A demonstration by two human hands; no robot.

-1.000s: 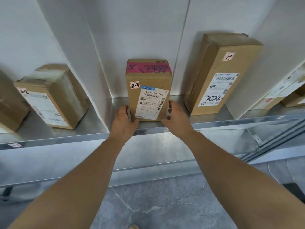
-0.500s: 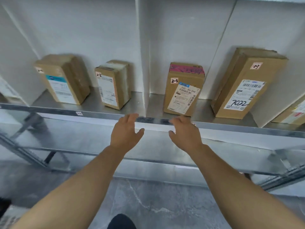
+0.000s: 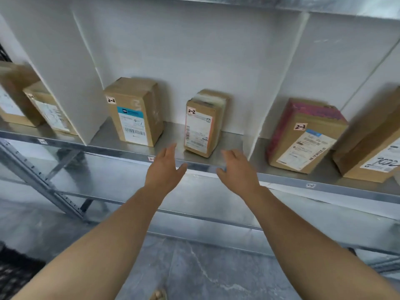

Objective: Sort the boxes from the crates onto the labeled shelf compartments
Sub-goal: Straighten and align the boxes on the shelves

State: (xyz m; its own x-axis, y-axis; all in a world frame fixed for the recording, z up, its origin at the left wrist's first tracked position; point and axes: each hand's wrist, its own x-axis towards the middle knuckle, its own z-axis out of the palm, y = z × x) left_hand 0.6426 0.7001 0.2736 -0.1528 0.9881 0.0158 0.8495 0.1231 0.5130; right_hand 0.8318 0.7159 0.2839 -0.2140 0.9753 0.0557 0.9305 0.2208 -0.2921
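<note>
Fingers spread and empty, the left hand (image 3: 165, 169) and right hand (image 3: 238, 172) flanked a small brown cardboard box (image 3: 203, 124) at the grey metal shelf's (image 3: 285, 180) front edge.

Soft, even light fills the metal shelf (image 3: 281, 177), bright against the white back panel (image 3: 194, 50), with no hard glare. The small box marked 2-2 (image 3: 203, 126) throws a faint shadow to its right on that panel, as does the blue-labelled box (image 3: 134, 113) to its left, so the light seems to come from the left. The steel beneath the small box gives a dull sheen. Motion blur smears the print on every label, worst on the pink-taped box (image 3: 303, 135) to the right and on the cartons far left. Below it, the left hand (image 3: 164, 169) and right hand (image 3: 238, 172) blur at the fingertips. The wide lens tilts the white divider (image 3: 279, 79) outward.
</note>
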